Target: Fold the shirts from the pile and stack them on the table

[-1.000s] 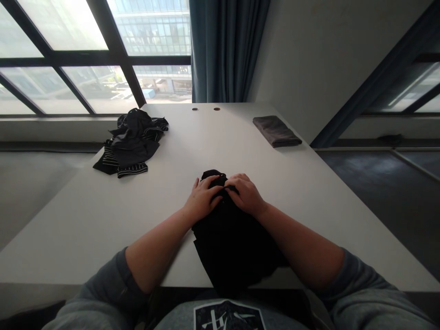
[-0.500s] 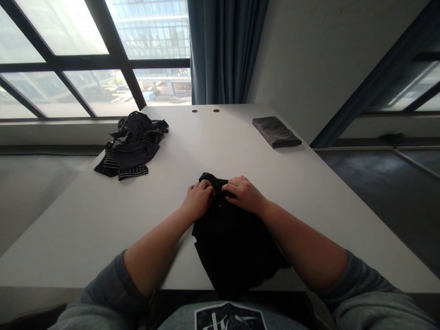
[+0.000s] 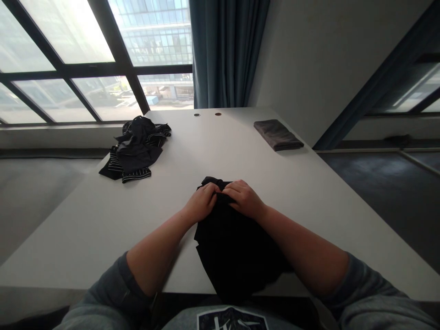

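A black garment [image 3: 237, 247] lies in front of me, its lower part reaching the table's near edge. Its far end looks like a collar or waistband; I cannot tell which. My left hand [image 3: 205, 200] grips that bunched end from the left, fingers curled into the cloth. From the other side my right hand [image 3: 244, 197] pinches the same end, its fingertips close to those of the left. The fingers hide the exact spot where they hold the fabric.
On the white table [image 3: 192, 156], a heap of dark and striped clothes [image 3: 139, 146] lies at the far left. A folded dark grey cloth [image 3: 278, 134] rests at the far right. Behind the table hang a blue curtain [image 3: 227, 55] and windows.
Both hands have drawn slightly closer together on the garment's far end. The whole view has shifted a little down and to the right.
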Motion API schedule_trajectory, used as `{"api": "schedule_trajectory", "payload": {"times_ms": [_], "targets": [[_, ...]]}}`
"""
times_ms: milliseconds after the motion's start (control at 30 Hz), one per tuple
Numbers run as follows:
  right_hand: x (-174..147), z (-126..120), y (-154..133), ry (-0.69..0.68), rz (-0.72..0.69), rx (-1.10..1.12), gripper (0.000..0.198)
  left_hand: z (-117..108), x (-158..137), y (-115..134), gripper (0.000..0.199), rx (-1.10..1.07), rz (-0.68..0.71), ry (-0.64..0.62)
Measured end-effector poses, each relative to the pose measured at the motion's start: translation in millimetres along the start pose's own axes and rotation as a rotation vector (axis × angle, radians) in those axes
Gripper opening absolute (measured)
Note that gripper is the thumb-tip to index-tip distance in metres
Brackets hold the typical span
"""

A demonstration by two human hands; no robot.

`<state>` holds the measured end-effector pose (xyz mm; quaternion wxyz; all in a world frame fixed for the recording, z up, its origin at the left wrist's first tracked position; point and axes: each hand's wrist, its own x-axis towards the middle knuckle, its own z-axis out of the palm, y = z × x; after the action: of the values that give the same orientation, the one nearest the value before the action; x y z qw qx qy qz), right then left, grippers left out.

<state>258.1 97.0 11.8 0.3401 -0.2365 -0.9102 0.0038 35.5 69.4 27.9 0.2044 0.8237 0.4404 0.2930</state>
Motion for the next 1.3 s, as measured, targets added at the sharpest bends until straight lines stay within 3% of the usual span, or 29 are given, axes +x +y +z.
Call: {"api": "schedule_trajectory", "payload": {"times_ms": [333, 667, 900, 967, 1100, 1200, 1300], "targets": [[-0.9, -4.0, -1.9, 0.029, -0.096, -0.043, 0.039, 0.4, 2.1, 0.5, 0.013, -0.041, -0.059, -0.001], [0.7, -4.2, -6.3, 0.042, -0.123, -0.157, 0.032, -0.5, 1.6, -3.3, 0.014, -0.066, -0.005, 0.02], [0.8, -3.6, -10.4, 0.061, -0.045, -0.173, 0.027, 3.7, -0.7, -10.1, 0.013, -0.29, -0.156, -0.035], [2.0, -6.8, -10.2, 0.081, -0.015, -0.122, 0.022, 2.9, -1.7, -7.5, 0.016, -0.243, -0.081, -0.01], [4.6, -12.6, -11.1, 0.161, 0.105, 0.049, 0.012, 0.1, -4.0, 8.2, 0.019, 0.118, 0.032, 0.091], [5.6, -14.1, -14.1, 0.161, 0.18, 0.143, 0.01, 0.8, -4.8, 18.0, 0.012, 0.231, 0.0, 0.009], [5.1, -15.2, -15.3, 0.111, 0.165, 0.144, 0.009, 2.7, -4.5, 17.9, 0.014, 0.148, -0.041, -0.102]]}}
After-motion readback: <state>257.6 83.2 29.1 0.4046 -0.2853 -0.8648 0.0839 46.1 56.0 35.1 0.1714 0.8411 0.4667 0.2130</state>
